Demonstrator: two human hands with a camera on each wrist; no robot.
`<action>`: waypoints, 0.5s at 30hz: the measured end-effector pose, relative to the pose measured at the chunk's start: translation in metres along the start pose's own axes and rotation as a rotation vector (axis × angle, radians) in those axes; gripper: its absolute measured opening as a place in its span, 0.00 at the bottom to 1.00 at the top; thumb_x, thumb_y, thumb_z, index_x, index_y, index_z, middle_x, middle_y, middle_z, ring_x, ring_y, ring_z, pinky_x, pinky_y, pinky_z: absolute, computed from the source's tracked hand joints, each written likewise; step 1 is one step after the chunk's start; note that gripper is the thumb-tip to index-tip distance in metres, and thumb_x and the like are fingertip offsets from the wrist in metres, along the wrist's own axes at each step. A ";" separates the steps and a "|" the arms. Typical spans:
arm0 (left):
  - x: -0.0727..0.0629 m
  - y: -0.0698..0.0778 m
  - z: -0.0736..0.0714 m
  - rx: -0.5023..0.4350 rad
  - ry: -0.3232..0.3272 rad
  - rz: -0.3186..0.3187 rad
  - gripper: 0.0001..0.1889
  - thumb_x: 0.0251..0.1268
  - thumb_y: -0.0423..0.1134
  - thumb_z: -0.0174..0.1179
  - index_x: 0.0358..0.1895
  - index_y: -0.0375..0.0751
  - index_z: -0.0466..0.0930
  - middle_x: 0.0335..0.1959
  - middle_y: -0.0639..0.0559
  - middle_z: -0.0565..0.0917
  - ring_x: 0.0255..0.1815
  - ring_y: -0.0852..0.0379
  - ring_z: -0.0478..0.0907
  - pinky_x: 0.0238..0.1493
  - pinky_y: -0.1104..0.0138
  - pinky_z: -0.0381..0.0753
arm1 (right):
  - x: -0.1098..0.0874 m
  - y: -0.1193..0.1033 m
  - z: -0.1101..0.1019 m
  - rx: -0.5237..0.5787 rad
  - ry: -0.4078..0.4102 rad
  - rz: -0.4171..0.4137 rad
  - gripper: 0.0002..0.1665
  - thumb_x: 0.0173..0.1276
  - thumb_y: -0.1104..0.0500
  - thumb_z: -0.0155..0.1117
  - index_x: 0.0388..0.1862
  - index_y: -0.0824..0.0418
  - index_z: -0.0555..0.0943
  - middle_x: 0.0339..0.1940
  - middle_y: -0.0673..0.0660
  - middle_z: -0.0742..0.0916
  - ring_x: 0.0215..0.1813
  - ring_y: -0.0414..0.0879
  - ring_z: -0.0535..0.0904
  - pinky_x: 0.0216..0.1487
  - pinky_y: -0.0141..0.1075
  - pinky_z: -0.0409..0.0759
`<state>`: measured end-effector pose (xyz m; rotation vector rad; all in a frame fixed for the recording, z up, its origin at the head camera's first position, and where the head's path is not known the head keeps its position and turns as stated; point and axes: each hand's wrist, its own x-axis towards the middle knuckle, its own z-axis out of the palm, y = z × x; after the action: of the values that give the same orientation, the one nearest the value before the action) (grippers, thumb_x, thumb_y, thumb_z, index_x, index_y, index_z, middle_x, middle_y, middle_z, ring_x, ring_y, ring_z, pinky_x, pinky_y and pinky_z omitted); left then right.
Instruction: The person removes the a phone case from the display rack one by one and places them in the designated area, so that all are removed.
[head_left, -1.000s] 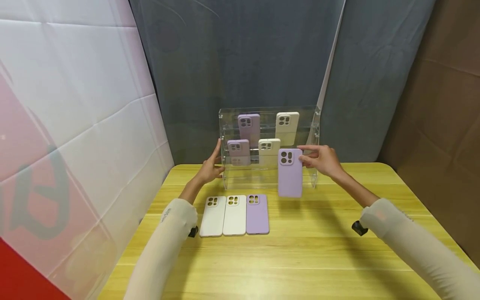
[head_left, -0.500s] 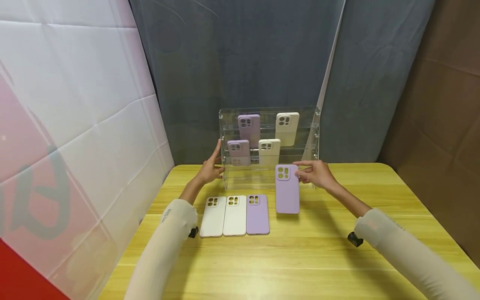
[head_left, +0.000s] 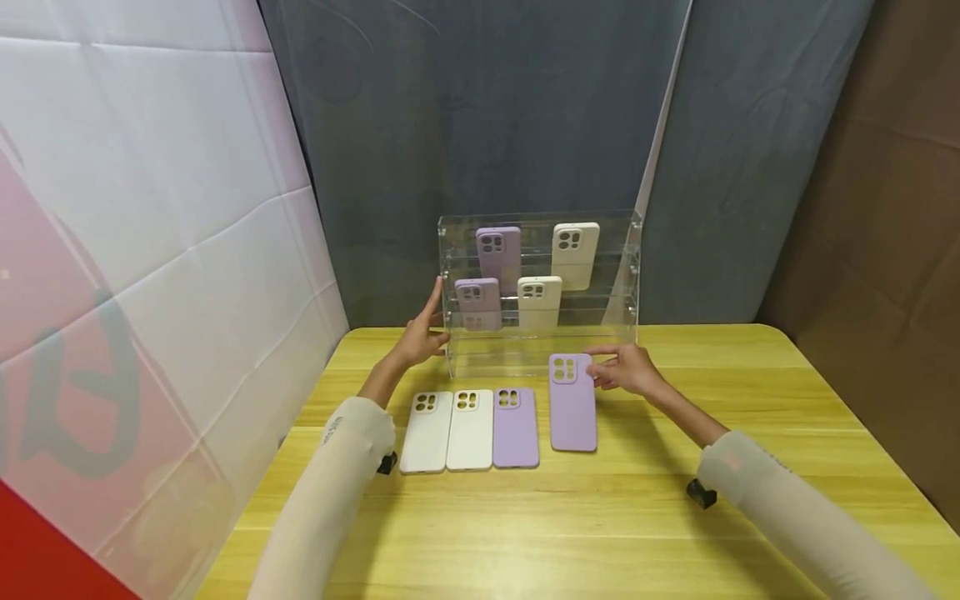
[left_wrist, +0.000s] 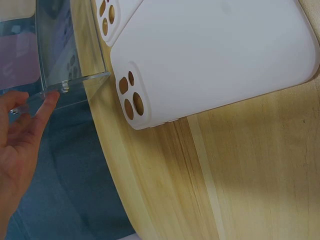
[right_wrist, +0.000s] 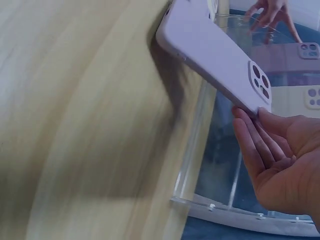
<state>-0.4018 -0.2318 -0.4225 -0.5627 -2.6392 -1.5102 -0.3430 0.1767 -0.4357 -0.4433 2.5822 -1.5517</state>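
Sleeves [head_left: 300, 508], two and pale, reach into my head view from the near side, a small black block [head_left: 702, 493] at each cuff. Beyond them I count three cases lying side by side on the table [head_left: 525, 542], nearer its left edge than its right: two white cases [head_left: 470, 437], then one purple case [head_left: 516, 433]. Just right of that row, the right hand [head_left: 628, 369] pinches a second purple case [head_left: 573, 412] by its upper right edge, thumb against fingers. I see this one tilted, camera end raised; whether its lower end touches the table, I cannot tell. Well apart, the left hand [head_left: 422, 340] rests spread fingers against the left end of one clear stand [head_left: 502, 346], close to the table's far edge. I count four more cases in it: an upper purple one [head_left: 498, 250] and upper cream one [head_left: 575, 254], a lower purple one [head_left: 477, 300] and lower cream one [head_left: 538, 302]. Past the far edge hangs grey cloth [head_left: 510, 108].
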 end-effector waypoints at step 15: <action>-0.017 0.037 -0.006 -0.040 -0.036 -0.013 0.55 0.69 0.15 0.54 0.86 0.54 0.28 0.76 0.17 0.55 0.59 0.25 0.80 0.48 0.37 0.86 | 0.007 0.023 0.027 0.008 -0.017 0.046 0.23 0.71 0.69 0.69 0.62 0.78 0.80 0.37 0.72 0.90 0.32 0.61 0.91 0.34 0.49 0.91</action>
<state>-0.3747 -0.2242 -0.3927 -0.5821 -2.6501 -1.5740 -0.3476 0.1619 -0.4689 -0.3909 2.5543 -1.5362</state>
